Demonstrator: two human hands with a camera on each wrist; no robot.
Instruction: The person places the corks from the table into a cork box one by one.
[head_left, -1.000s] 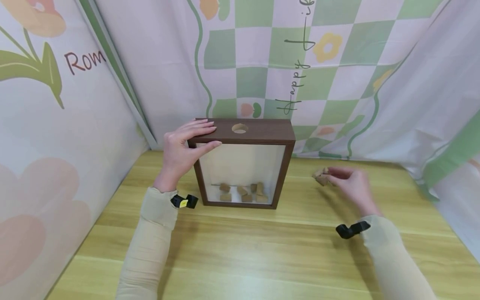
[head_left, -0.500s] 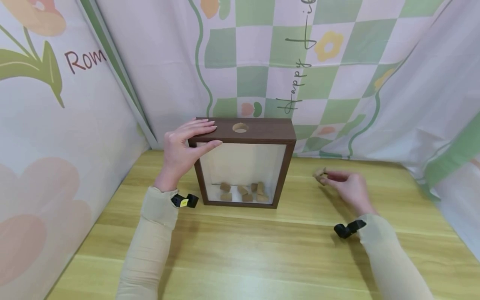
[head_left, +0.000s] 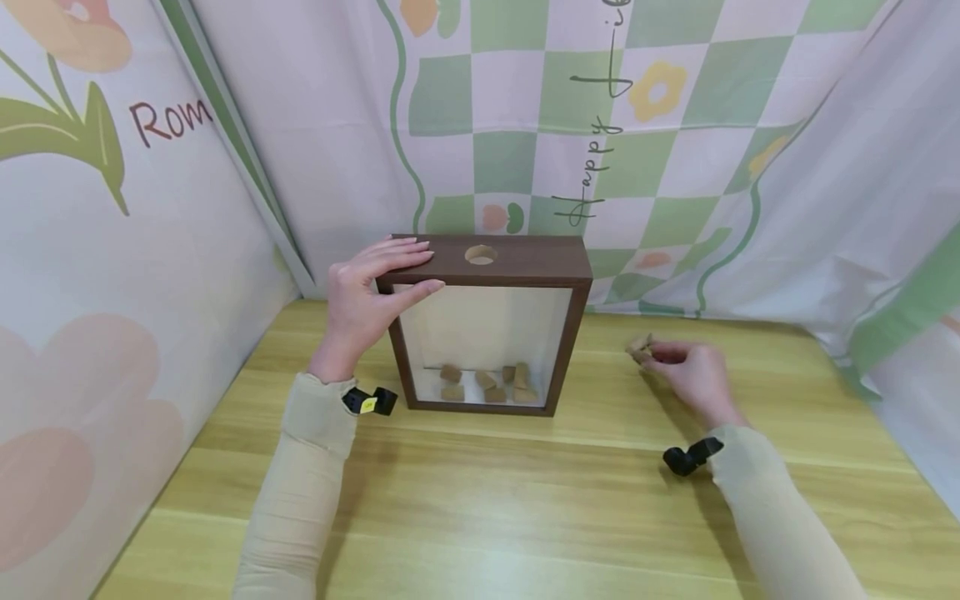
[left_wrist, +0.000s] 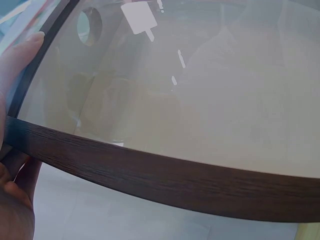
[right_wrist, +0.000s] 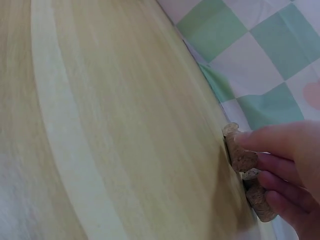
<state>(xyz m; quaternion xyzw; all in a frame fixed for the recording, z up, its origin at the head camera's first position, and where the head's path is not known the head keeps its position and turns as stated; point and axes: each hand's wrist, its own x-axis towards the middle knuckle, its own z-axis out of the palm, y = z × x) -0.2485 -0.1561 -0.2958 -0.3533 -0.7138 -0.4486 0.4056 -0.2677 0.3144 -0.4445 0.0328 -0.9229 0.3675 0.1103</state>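
Currently LH (head_left: 360, 296) grips 1 box (head_left: 540, 260), approx. 7 corks (head_left: 494, 395) inside; RH (head_left: 699, 375) pinches 1+ cork (right_wrist: 243, 159).

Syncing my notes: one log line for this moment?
left hand: rests on box | right hand: holds corks | inside box: brown pieces

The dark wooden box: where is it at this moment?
In the head view, the dark wooden box stands near the middle, upright on the table, with the left hand at its upper left corner and the right hand to its right.
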